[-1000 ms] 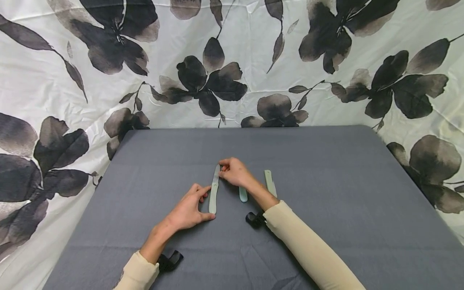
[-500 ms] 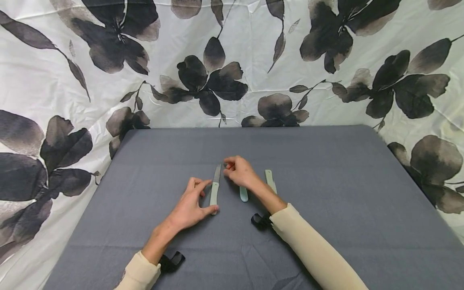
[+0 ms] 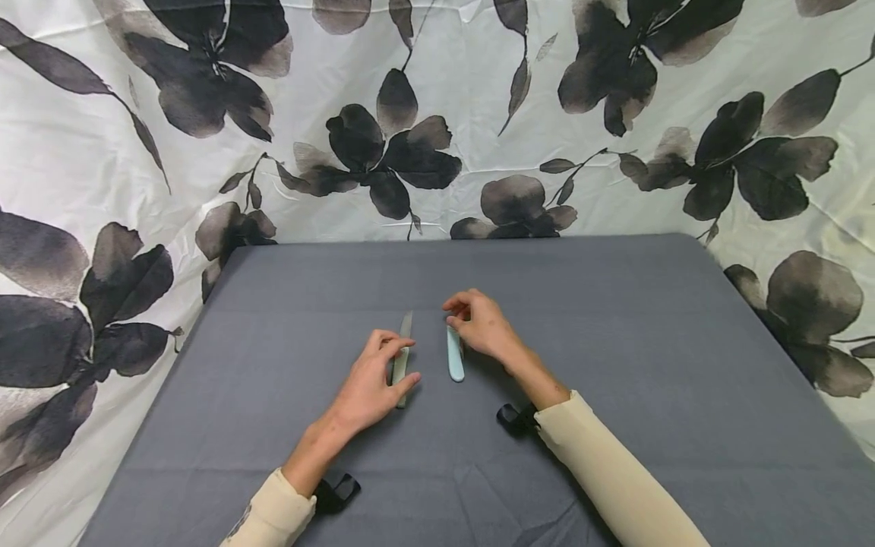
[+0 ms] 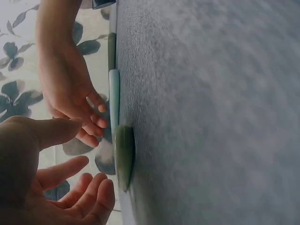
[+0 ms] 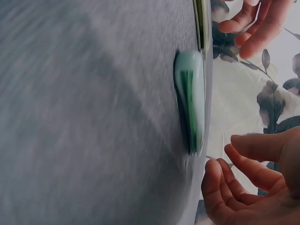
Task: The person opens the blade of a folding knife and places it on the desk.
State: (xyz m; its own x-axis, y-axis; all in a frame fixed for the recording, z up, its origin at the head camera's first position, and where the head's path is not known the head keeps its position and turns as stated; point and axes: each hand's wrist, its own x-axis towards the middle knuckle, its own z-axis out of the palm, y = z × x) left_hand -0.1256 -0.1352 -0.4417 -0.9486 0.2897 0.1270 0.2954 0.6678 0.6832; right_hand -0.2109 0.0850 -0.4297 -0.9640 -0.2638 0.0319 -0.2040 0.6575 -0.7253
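One blue handle (image 3: 455, 361) lies on the gray tabletop (image 3: 615, 319), between the two hands. Its long way runs toward the flowered cloth (image 3: 478, 137) at the back. The right hand (image 3: 484, 325) is the nearer one, by the blue handle's far end. Its fingers bend loosely, with a gap by the thumb, and hold nothing; I cannot tell if a fingertip touches the blue handle. Left of the blue handle is a green-handled knife (image 3: 400, 368), pointing much the same way. The left hand (image 3: 365, 389) reaches over that knife, thumb and fingers apart, holding nothing. Another green handle (image 4: 111, 51) lies right of the blue handle.
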